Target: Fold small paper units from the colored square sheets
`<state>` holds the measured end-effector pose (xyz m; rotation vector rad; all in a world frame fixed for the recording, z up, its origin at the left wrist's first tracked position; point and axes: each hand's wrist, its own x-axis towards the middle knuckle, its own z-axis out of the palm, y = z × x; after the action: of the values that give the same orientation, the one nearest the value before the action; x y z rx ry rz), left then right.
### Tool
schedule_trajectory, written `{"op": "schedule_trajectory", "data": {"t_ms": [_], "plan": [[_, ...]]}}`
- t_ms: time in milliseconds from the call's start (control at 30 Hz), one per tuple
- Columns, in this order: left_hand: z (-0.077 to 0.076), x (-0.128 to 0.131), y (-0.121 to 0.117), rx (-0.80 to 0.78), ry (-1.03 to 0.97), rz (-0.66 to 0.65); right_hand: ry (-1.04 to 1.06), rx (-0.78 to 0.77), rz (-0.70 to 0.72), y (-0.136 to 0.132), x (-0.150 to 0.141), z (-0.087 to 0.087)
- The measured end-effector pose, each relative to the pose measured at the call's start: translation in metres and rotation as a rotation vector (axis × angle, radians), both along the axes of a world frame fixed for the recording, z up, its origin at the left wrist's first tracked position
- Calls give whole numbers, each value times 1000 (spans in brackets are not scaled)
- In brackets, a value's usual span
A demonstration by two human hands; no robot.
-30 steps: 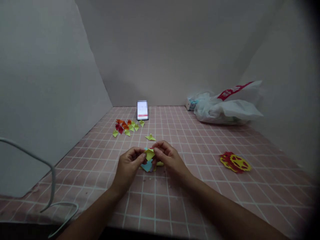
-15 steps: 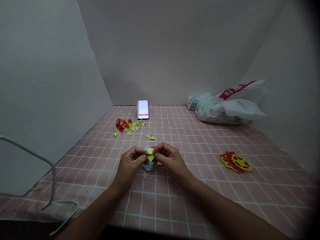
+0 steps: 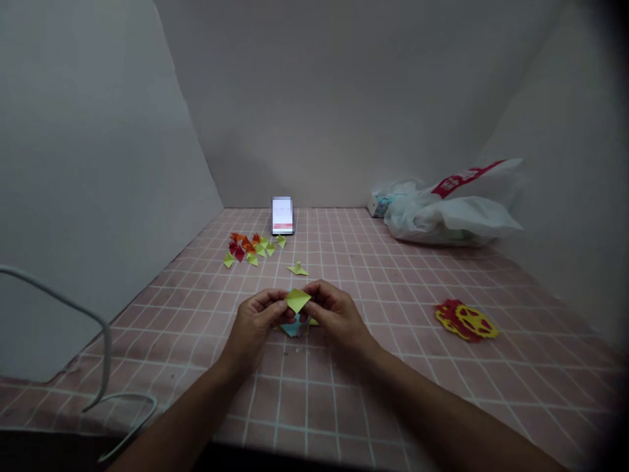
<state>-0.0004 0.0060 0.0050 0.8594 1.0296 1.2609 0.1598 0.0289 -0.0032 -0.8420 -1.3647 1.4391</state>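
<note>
Yellow folded-paper diamond (image 3: pixel 297 301): over pink grid-clothed desk (image 3: pixel 319 390), between near and far edges | my left hand (image 3: pixel 255 322): pinching its left corner | my right hand (image 3: pixel 339 317): pinching its right corner | pale-blue paper (image 3: pixel 291 329): beneath | red, orange, yellow folded-paper pieces (image 3: pixel 248 246): towards desk's far left corner

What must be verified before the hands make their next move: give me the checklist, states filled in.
1. Yellow paper gripped by both left hand and right hand: ok, fingers at either side.
2. Its creases sharp: cannot tell, too small.
3. Blue paper below it fully in view: not ok, the hands partly cover it.
4. Lone yellow folded piece apart from the fingers: ok, it lies just beyond them.
5. Phone screen lit: ok, though its text is unreadable.
6. Cable clear of both hands: ok, off to the left.
</note>
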Motion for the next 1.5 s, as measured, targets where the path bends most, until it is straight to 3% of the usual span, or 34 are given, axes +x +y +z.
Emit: {"op": "schedule_trajectory", "data": {"t_ms": [167, 367, 600, 800, 1000, 1167, 1500], "plan": [[-2, 1, 0, 95, 65, -55, 109, -94, -14, 1, -1, -3], [-1, -1, -1, 147, 183, 7, 100, -65, 30, -2, -3, -2], [1, -1, -1, 241, 310, 63, 73, -54, -13, -1, -4, -6], [1, 2, -5, 226, 228, -37, 109, -75, 14, -4, -6, -3], [-2, 2, -6, 350, 215, 41, 100, -58, 23, -4, -6, -4], [-2, 0, -6, 355, 353, 60, 91, -68, 47, -6, -6, -3], [-2, 0, -4, 322, 367, 86, 20, 27, -36, -4, -3, -4]]}}
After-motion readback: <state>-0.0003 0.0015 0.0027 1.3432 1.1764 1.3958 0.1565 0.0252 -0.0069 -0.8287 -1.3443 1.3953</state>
